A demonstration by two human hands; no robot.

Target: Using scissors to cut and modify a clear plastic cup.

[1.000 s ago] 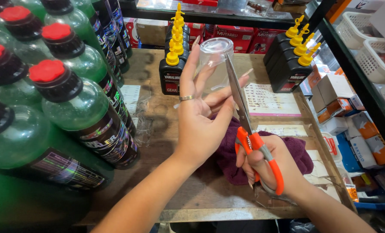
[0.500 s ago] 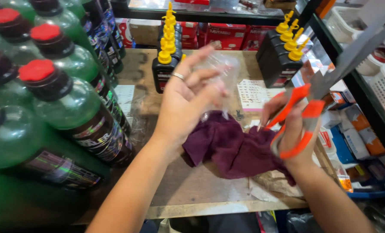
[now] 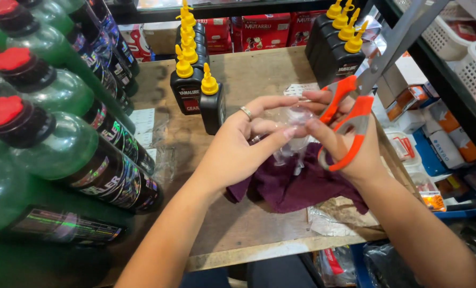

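Head view: at centre frame the left hand (image 3: 238,152) and right hand (image 3: 350,144) now meet over the maroon cloth (image 3: 296,186). They pinch a small clear plastic container (image 3: 294,125) between their fingertips. A second ago the left hand alone held it up high. The orange-handled scissors (image 3: 350,114), then aimed at it, now hang looped on the right fingers, blades pointing to the upper right, away from the container. Green bottles (image 3: 62,144) fill the left.

1 head camera looks steeply down and forward over a wooden table (image 3: 259,74), close to both hands. Shelving (image 3: 435,69) sits right, green bottles (image 3: 62,138) crowd the left edge.
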